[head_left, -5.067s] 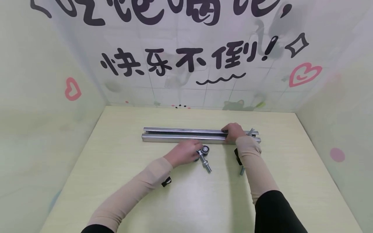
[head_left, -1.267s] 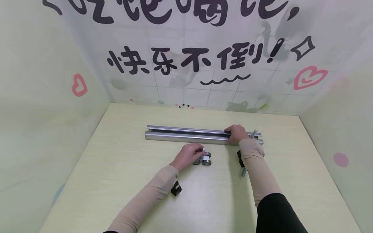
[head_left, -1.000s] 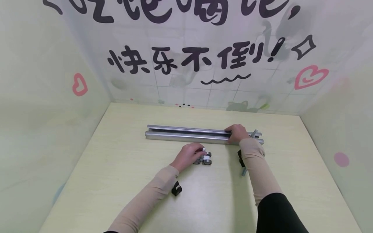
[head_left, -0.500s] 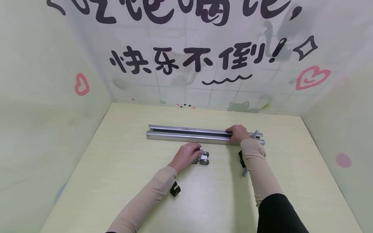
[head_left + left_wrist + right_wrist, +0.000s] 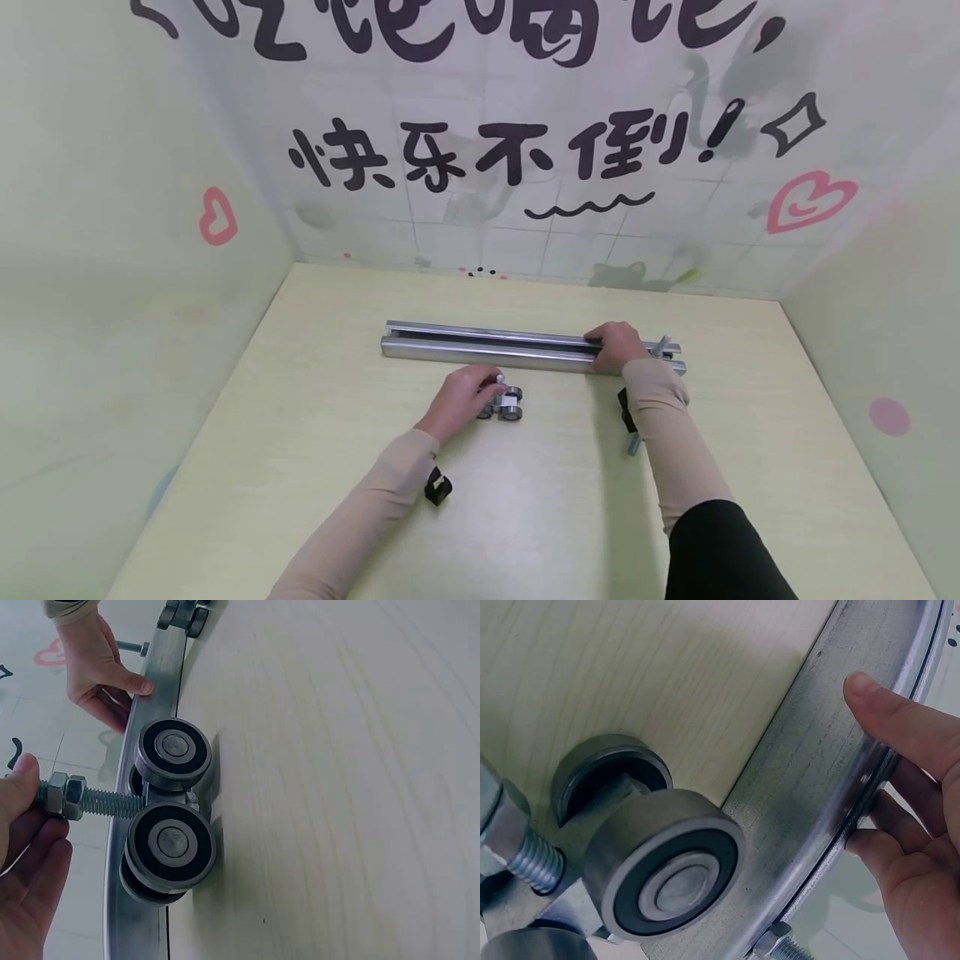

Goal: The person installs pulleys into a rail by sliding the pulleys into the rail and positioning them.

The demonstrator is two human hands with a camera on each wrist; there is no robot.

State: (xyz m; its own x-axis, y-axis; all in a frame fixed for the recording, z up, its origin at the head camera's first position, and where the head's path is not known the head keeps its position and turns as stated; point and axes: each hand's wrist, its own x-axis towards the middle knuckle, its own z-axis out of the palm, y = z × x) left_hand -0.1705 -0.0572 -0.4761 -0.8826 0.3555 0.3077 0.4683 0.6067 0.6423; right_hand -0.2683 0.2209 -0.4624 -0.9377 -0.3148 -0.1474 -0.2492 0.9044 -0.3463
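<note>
My left hand (image 5: pixel 457 398) pinches the upright threaded bolt (image 5: pixel 112 802) of a steel roller trolley (image 5: pixel 512 412), near its nuts. The trolley's black-faced wheels (image 5: pixel 174 746) are down at the table, just in front of a slotted metal rail (image 5: pixel 480 356). Fingers and thumb of my right hand (image 5: pixel 618 344) grip this rail towards its right end. From the rail's slot, right of that hand, sticks another bolt (image 5: pixel 661 346). A second roller trolley (image 5: pixel 664 874) lies below my right wrist; in the head view the sleeve mostly hides it, leaving its bolt (image 5: pixel 634 444) showing.
The pale wooden table (image 5: pixel 525 517) is enclosed by printed walls at the back (image 5: pixel 480 242) and both sides. A small black thing (image 5: pixel 438 486) shows beside the left wrist, another (image 5: pixel 627 410) beside the right.
Five seconds ago the left-hand trolley lay with its bolt pointing towards me; now the bolt stands upright. In the last half second hand and trolley shift slightly left. The right hand stays on the rail.
</note>
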